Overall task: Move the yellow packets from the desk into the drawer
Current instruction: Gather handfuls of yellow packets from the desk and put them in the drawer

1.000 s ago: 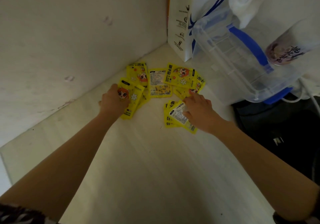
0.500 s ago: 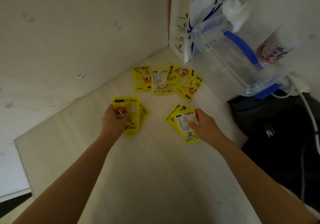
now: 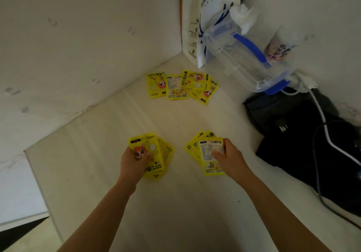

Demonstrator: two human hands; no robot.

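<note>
Right, the left hand point(image 3: 132, 162) grips a small stack of yellow packets point(image 3: 154, 152), the right hand point(image 3: 229, 157) pinches a fanned bunch point(image 3: 205, 150), both just above the desk point(image 3: 175, 203). Four more packets point(image 3: 181, 86) lie near the corner, beside the paper bag point(image 3: 213, 17).

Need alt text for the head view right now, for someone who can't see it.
Left hand and right hand each grip a fan of yellow packets above a pale desk. Four more packets lie near the corner, beside a coffee bag and clear container.
</note>
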